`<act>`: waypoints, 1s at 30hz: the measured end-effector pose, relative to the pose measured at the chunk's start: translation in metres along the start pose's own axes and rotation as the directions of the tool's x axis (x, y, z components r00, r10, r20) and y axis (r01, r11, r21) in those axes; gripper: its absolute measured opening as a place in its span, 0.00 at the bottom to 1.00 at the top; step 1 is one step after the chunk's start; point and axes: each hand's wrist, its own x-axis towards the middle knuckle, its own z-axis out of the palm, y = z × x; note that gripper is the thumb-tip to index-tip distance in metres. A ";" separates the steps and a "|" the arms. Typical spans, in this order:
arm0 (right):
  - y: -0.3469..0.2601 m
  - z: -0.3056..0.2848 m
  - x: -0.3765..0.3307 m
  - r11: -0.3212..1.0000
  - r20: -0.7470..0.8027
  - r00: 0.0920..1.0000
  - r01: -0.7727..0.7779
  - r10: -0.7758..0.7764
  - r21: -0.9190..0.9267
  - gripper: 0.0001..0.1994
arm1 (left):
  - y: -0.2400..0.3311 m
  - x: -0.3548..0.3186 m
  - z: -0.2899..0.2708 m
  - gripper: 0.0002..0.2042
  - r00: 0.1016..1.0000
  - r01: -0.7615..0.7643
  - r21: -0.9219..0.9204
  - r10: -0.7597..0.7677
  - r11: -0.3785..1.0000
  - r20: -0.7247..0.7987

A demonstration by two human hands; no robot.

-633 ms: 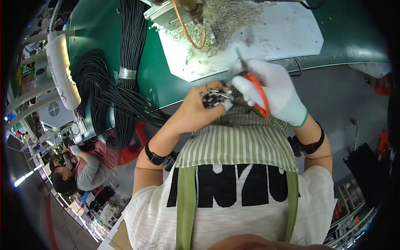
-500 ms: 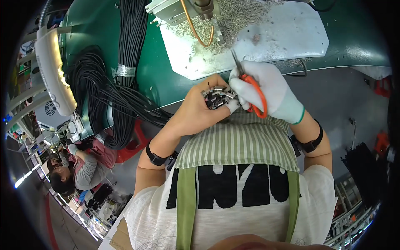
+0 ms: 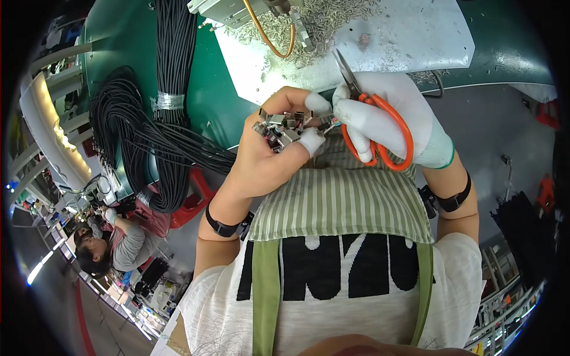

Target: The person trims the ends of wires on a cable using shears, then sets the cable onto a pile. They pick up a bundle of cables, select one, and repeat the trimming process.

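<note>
My left hand is cupped around several small metal cable connectors, holding them in a cluster over the palm. White covers wrap its thumb and index fingertip, which meet near a small wired end between the hands. My right hand, in a white glove with a green cuff edge, holds scissors with orange-red handles. Their blades point up and away over the table edge. The right fingertips also touch or pinch the wired end; exactly how is hidden.
Bundled black cables lie on the green table at left, some trailing toward my left wrist. A white board carries many small metal bits below a machine. A lit lamp and a seated person are farther left.
My hands have moved apart slightly, the left turning so more connectors show. The scissors have shifted right and turned, with their handles more visible. The wired end now shows between my hands.
</note>
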 end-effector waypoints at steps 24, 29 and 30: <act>0.037 0.021 -0.001 0.720 -0.062 0.881 0.341 -0.470 -0.604 0.04 | -0.013 0.009 -0.002 0.13 0.918 -0.334 0.261 0.375 0.906 -0.125; 0.039 0.024 0.003 0.550 -0.099 0.796 0.317 -0.598 -0.772 0.05 | -0.012 0.009 -0.005 0.12 0.944 -0.208 0.348 0.280 0.914 -0.172; 0.042 0.024 0.006 0.459 -0.098 0.738 0.305 -0.668 -0.835 0.05 | -0.015 0.010 -0.006 0.11 0.941 -0.221 0.403 0.303 0.888 -0.152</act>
